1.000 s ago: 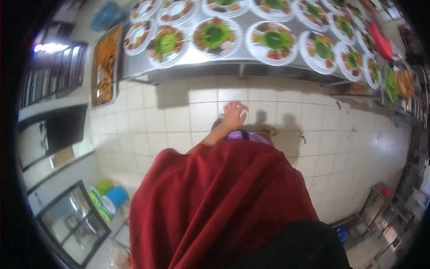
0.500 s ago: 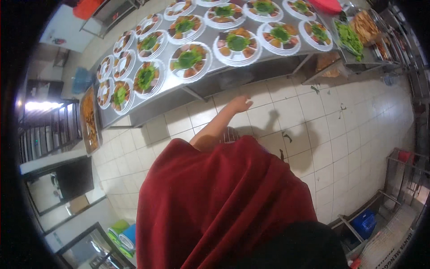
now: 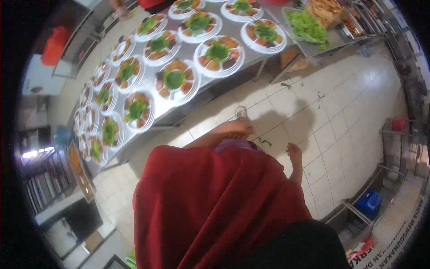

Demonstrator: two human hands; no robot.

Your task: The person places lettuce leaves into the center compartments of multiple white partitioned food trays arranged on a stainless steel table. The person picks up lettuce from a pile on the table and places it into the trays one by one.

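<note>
1 left hand — 1 right hand, apart | 15+ plates

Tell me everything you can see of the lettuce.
The lettuce is a loose heap of bright green leaves with uneven edges, at the upper right, just right of the plates. It looks fresh and spread out, with leaf ends trailing toward the near edge. Brown food lies close against it. Neither the left hand nor the right hand touches it.

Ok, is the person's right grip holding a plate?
No, the right grip hangs over the tiled floor, well apart from the white plates on the metal table.
</note>
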